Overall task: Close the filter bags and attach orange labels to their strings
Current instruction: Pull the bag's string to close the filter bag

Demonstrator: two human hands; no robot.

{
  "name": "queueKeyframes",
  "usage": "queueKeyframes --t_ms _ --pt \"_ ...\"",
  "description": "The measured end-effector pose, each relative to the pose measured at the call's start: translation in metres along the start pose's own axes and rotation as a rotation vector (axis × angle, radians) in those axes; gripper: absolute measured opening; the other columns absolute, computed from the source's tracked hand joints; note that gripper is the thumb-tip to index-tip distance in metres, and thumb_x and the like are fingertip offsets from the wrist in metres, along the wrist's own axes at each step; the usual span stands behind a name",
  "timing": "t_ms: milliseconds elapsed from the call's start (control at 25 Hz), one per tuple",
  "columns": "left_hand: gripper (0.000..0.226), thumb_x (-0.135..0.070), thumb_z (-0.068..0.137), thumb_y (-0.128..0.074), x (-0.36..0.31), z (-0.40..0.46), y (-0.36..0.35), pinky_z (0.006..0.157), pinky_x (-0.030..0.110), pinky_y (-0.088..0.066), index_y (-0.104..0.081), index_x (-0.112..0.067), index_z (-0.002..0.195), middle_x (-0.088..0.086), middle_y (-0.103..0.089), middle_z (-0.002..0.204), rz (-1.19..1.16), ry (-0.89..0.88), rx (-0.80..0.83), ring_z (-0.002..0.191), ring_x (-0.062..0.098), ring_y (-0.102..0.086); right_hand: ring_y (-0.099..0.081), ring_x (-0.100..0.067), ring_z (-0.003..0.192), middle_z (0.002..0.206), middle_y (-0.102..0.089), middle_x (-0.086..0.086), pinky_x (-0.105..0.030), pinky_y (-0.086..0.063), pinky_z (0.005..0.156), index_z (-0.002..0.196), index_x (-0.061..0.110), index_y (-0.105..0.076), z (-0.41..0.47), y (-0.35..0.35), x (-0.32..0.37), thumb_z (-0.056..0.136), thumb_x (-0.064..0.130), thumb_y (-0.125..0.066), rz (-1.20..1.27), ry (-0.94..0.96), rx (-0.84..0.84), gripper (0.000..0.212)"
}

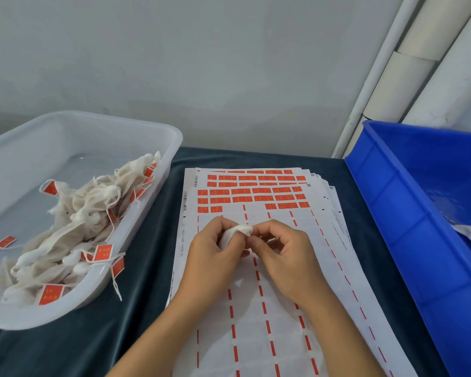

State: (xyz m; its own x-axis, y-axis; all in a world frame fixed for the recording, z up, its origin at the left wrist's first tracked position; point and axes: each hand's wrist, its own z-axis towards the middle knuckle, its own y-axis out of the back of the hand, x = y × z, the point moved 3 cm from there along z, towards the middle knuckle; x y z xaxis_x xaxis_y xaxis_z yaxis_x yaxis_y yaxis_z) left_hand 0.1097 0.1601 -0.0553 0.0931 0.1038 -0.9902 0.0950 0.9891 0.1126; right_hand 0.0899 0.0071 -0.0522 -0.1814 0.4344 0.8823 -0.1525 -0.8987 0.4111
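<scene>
Dark teal cloth [136,308] covers the table, with a pale grey wall [201,63] behind and white pipes [408,77] running up the far right corner. Both hands meet over a stack of label sheets [256,268] in the middle. The left hand [215,254] is curled round a small white filter bag [235,234], most of it hidden inside the fist. The right hand [286,254] pinches the bag's bunched top between thumb and forefinger; whether a string runs between the fingers I cannot make out. Only the far rows of orange labels [256,198] remain on the top sheet, the near part showing bare backing with red dashes. At left, a clear plastic tub [161,137] holds a heap of finished bags [87,213] with orange tags, some strings hanging over its near rim. At right, a blue crate [392,213] is cut off by the edge, with only a glimpse of white material inside.
</scene>
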Motion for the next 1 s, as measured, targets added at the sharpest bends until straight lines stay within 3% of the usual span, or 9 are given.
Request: queueKeyframes --t_ms 200,360,520,640,840,1000 --pt "0.010 -0.021 0.101 -0.063 0.002 0.002 0.001 0.067 0.014 -0.057 -0.071 -0.024 0.096 -0.013 -0.076 0.090 -0.005 0.041 0.014 0.087 0.008 -0.075 -0.066 0.000 0.097 0.097 -0.070 0.028 -0.009 -0.052 0.077 0.101 0.040 -0.072 -0.001 0.000 0.003 0.092 0.047 -0.069 -0.050 0.052 -0.046 0.011" --pt "0.012 -0.023 0.102 -0.062 0.000 0.002 0.001 0.067 0.014 -0.056 -0.072 -0.024 0.094 -0.012 -0.075 0.085 0.010 0.030 0.044 0.084 0.007 -0.074 -0.067 -0.004 0.098 0.099 -0.071 0.025 -0.011 -0.053 0.076 0.102 0.040 -0.071 -0.002 0.003 0.009 0.095 0.038 -0.072 0.011 0.104 -0.081 0.007" --pt "0.014 -0.031 0.101 -0.065 -0.001 0.002 0.001 0.072 0.023 -0.062 -0.073 -0.027 0.090 -0.009 -0.075 0.083 0.040 0.031 0.089 0.083 0.012 -0.073 -0.069 -0.004 0.096 0.096 -0.073 0.023 -0.010 -0.054 0.076 0.098 0.037 -0.073 -0.002 0.005 0.008 0.096 0.026 -0.073 0.090 0.063 -0.117 0.012" --pt "0.019 -0.032 0.101 -0.065 -0.002 0.002 0.001 0.065 0.015 -0.056 -0.075 -0.029 0.085 -0.009 -0.074 0.080 0.075 0.044 0.113 0.075 0.007 -0.069 -0.069 -0.006 0.095 0.092 -0.074 0.022 -0.013 -0.056 0.076 0.095 0.035 -0.073 -0.001 0.006 0.007 0.096 0.024 -0.072 0.123 0.015 -0.102 0.012" --pt "0.024 -0.038 0.100 -0.065 -0.002 0.004 0.001 0.061 0.015 -0.054 -0.075 -0.024 0.082 -0.003 -0.074 0.076 0.057 0.088 0.117 0.066 0.011 -0.066 -0.070 -0.012 0.100 0.099 -0.074 0.017 -0.020 -0.058 0.082 0.106 0.034 -0.074 -0.004 0.008 0.012 0.093 0.028 -0.070 0.196 0.066 -0.081 0.015" --pt "0.021 -0.032 0.100 -0.065 -0.002 0.003 0.001 0.067 0.019 -0.058 -0.076 -0.023 0.085 -0.003 -0.075 0.080 0.061 0.115 0.147 0.079 0.016 -0.071 -0.070 -0.009 0.099 0.098 -0.074 0.019 -0.020 -0.059 0.082 0.103 0.036 -0.074 -0.002 0.006 0.014 0.095 0.025 -0.073 0.148 0.068 -0.060 0.014"
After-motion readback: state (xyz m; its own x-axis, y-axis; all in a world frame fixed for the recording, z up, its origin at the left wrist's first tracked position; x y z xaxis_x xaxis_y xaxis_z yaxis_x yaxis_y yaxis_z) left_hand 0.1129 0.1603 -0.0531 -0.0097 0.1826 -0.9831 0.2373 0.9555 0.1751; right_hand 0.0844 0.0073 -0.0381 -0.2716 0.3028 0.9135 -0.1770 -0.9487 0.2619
